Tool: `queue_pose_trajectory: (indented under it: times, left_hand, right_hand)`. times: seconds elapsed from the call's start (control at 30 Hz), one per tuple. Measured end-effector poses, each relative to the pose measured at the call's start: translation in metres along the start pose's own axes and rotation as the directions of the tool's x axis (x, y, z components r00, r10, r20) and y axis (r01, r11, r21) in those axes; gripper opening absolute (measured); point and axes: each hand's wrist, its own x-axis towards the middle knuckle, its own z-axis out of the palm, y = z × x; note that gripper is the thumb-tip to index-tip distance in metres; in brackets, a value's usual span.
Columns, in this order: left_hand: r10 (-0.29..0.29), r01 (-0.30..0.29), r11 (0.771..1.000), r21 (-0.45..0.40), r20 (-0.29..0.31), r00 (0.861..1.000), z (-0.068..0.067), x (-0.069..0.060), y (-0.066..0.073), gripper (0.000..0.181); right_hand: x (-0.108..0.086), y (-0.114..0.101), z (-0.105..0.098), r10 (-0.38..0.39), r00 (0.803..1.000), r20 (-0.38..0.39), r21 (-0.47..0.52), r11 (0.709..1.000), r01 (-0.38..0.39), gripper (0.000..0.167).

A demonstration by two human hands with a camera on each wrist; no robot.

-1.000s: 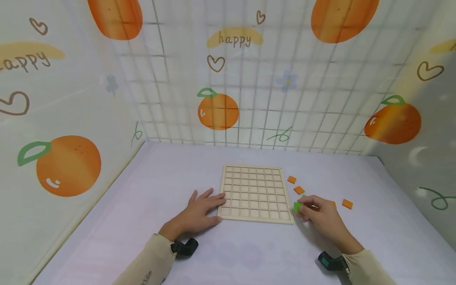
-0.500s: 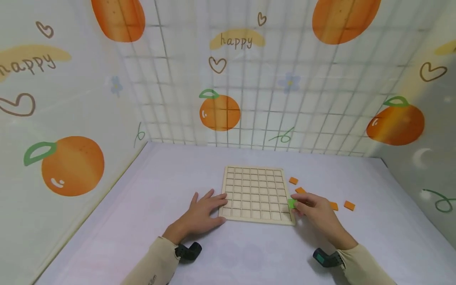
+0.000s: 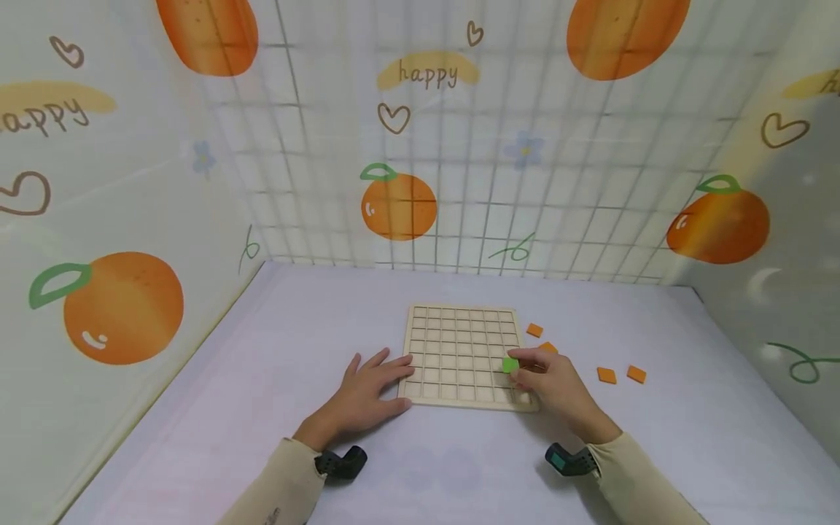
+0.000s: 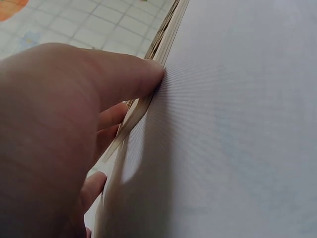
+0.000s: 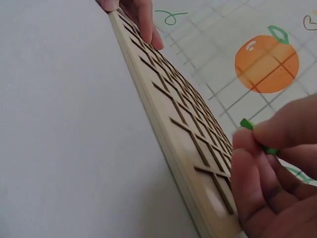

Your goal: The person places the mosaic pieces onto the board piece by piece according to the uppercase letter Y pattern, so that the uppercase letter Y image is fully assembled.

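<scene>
A square wooden grid board (image 3: 453, 361) lies on the table with its cells bare. My right hand (image 3: 564, 390) pinches a small green square tile (image 3: 510, 365) between thumb and fingers, over the board's right-hand columns. From the right wrist view, the green tile (image 5: 246, 124) appears edge-on and tilted in the fingertips, above the grid. My left hand (image 3: 364, 394) rests spread at the board's left side, fingertips on its rim. Its thumb (image 4: 133, 74) touches the board's edge in the left wrist view.
Several orange square tiles lie right of the board, among them one near its far corner (image 3: 534, 330) and another farther right (image 3: 636, 373). One orange tile (image 3: 547, 348) is partly hidden behind the right hand. A patterned curtain (image 3: 446, 146) hangs behind the table.
My right hand has carried the green tile leftward from beside the board to over its right-hand columns. The left hand stays at the board's left edge.
</scene>
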Motion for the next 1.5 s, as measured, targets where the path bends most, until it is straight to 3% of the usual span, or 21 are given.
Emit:
queue_pose_trajectory:
  times: [0.4, 0.7, 1.07, 1.3, 1.5]
  left_hand:
    - [0.016, -0.016, 1.0, -0.003, -0.009, 1.0, -0.002, 0.001, 0.005, 0.054]
    - [0.011, -0.011, 1.0, 0.007, -0.011, 1.0, -0.001, -0.002, 0.002, 0.053]
    - [0.002, -0.002, 1.0, 0.006, 0.008, 1.0, -0.001, -0.002, 0.001, 0.053]
    - [0.056, -0.056, 0.998, 0.001, 0.016, 0.998, -0.003, -0.002, 0.004, 0.048]
    - [0.049, -0.049, 0.999, 0.002, 0.006, 0.999, -0.004, -0.003, 0.004, 0.047]
  right_hand:
    - [0.007, -0.008, 0.01, -0.007, 0.999, 0.04, 0.083, 0.997, 0.004, 0.047]
    - [0.013, -0.012, 0.024, -0.033, 0.998, 0.053, -0.008, 0.999, 0.034, 0.047]
    - [0.017, -0.015, 0.036, -0.032, 0.998, 0.057, -0.041, 0.999, 0.035, 0.042]
    - [0.016, -0.017, 0.042, -0.134, 0.99, 0.046, -0.197, 0.97, 0.141, 0.032]
    - [0.021, -0.015, 0.045, -0.17, 0.982, 0.082, -0.231, 0.955, 0.185, 0.029]
